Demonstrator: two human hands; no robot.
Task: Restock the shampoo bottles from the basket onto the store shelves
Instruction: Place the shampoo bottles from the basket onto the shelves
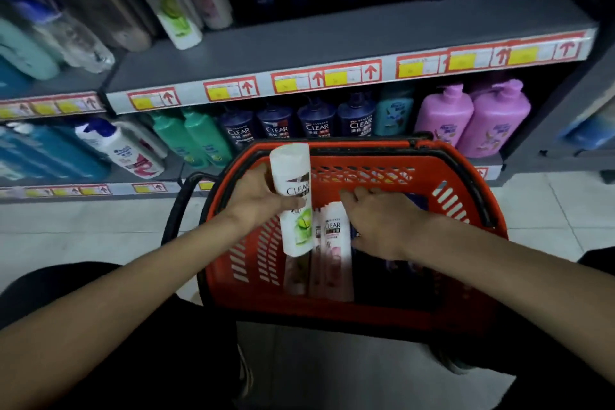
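A red plastic basket point(446, 203) sits on the floor in front of the shelves. My left hand point(256, 203) is shut on a white shampoo bottle with a green label point(293, 196), held upright over the basket's left side. My right hand point(379, 220) reaches into the basket with fingers spread, resting beside a white bottle with a pink label point(334, 243) that lies inside. More bottles lie below it, partly in shadow. The grey middle shelf point(332, 46) has bare room on its right part.
Dark blue bottles point(316, 125), green bottles point(189, 138) and purple pump bottles point(472, 120) fill the lower shelf behind the basket. White bottles point(176, 10) stand on the middle shelf's left. The basket's black handle point(179, 206) hangs left. Pale floor tiles surround it.
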